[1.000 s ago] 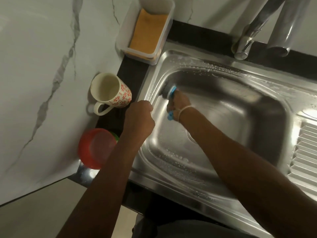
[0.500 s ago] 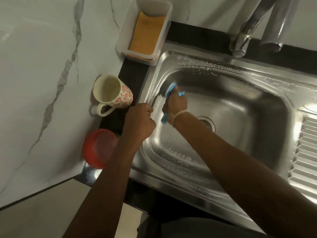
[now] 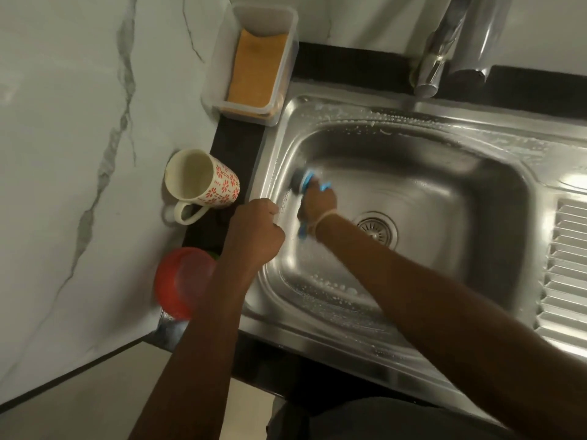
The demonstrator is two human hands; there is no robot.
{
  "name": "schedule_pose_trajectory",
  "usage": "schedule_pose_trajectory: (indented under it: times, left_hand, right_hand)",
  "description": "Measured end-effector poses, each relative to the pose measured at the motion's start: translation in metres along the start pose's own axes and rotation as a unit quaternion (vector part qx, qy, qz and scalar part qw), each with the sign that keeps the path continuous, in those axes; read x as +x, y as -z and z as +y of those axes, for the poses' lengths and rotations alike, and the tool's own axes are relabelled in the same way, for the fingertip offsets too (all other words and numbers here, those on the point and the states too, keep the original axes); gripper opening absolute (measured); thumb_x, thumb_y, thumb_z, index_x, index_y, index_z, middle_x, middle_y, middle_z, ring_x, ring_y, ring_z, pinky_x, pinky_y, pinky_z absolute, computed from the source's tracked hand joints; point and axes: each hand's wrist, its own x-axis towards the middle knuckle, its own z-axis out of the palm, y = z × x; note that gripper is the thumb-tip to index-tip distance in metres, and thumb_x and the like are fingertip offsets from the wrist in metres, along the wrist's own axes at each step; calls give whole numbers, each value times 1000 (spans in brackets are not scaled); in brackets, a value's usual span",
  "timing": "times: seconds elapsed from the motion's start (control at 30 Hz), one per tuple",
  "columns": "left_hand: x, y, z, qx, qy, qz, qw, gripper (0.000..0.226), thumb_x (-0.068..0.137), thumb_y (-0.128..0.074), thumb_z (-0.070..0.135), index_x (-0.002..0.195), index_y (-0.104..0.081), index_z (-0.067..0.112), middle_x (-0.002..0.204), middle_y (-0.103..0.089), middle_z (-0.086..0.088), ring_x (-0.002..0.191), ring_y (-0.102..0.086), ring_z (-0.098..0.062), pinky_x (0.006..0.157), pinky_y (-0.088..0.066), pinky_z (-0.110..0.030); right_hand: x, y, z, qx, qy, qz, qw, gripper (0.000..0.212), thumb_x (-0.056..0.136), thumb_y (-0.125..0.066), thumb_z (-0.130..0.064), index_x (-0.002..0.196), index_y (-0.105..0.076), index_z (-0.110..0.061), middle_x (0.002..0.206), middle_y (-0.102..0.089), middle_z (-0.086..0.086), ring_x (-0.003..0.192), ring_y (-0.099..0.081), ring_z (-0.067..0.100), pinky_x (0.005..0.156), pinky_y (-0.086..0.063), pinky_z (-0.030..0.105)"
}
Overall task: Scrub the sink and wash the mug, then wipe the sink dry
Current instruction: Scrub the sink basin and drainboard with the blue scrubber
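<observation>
The right hand (image 3: 317, 203) grips a blue-handled scrub brush (image 3: 304, 180), head pressed against the left inner wall of the sink (image 3: 444, 192) (soap suds line the basin edges). The left hand (image 3: 255, 231) is curled into a fist at the sink's left rim; whether it holds anything cannot be told. The mug (image 3: 201, 179) stands on the desk (image 3: 236, 147), centre left of the frame, beside the sink.

The mug (image 3: 203, 182) stands on the counter (image 3: 238, 147) left of the sink (image 3: 413, 315). Behind the mug sits a tray (image 3: 254, 58) holding a sponge (image 3: 255, 69); in front of it lies a lid (image 3: 182, 282). The faucet (image 3: 440, 57) rises behind the basin. The drain (image 3: 378, 228) lies in the basin floor, the drainboard (image 3: 568, 271) to its right.
</observation>
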Motion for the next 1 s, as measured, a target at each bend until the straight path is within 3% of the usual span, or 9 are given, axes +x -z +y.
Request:
schedule_pose_trajectory:
  times: [0.17,0.23,0.37,0.47,0.63,0.7,0.8,0.87,1.0]
  left_hand:
    - [5,0,0,-18,15,-6,1000,48,80,-63,-3,126,-60,10,123,-64,-5,111,-60,-18,96,-51,-33]
    - [8,-1,-1,-12,7,-6,1000,46,79,-63,-2,123,-61,11,120,-65,-5,110,-61,-17,95,-52,-33]
    - [9,-2,-6,-15,-2,-9,1000,47,79,-61,-2,124,-61,11,121,-64,-3,110,-61,-16,94,-52,-31]
    - [9,-3,-11,-34,-1,-9,999,47,77,-59,-2,122,-62,12,119,-65,-3,108,-62,-15,93,-53,-33]
    - [14,1,-12,-39,3,-15,999,47,74,-60,-3,118,-65,14,113,-68,0,101,-65,-13,86,-56,-29]
    - [14,2,-11,-36,2,-24,999,48,75,-59,-3,121,-64,13,116,-68,-1,103,-64,-13,87,-55,-28]
    - [10,1,-13,-44,4,-30,999,50,76,-58,-2,124,-62,13,120,-66,-1,108,-63,-14,92,-54,-31]
    - [8,-1,-15,-46,0,-28,999,52,75,-58,-2,125,-61,13,121,-65,-1,110,-62,-14,94,-53,-32]
    - [7,-2,-15,-34,-9,-21,999,52,75,-56,-2,124,-62,12,121,-65,-2,109,-62,-14,93,-53,-31]
  right_hand:
    - [-19,29,102,-319,-17,-126,939,42,103,-44,-37,128,-51,-4,106,-48,10,73,-42,13,61,-34,24]
    - [3,21,68,-251,-6,-96,963,47,102,-47,-29,136,-47,3,108,-51,12,85,-44,16,63,-36,27]
    - [32,-3,-22,97,-32,6,995,51,99,-54,-39,140,-42,-12,84,-55,10,52,-46,19,56,-48,29]
    - [28,7,-14,-102,-23,-23,994,55,102,-45,-45,133,-51,-1,86,-54,12,58,-48,21,51,-49,22]
    - [-15,47,66,-535,81,-210,814,47,102,-48,-36,133,-54,-1,128,-59,17,111,-59,34,82,-40,28]
    - [-25,70,74,-607,97,-258,746,47,100,-50,-46,124,-58,-7,121,-62,15,93,-64,25,74,-44,24]
    - [-28,115,56,-642,50,-296,705,47,99,-49,-52,97,-62,-8,86,-67,10,47,-51,15,41,-39,21]
    - [-33,133,51,-617,16,-307,724,43,98,-52,-51,90,-61,-9,70,-60,7,41,-46,15,38,-37,20]
    - [-47,79,65,-431,49,-311,846,36,100,-52,-46,83,-54,-14,63,-53,7,49,-47,20,47,-40,27]
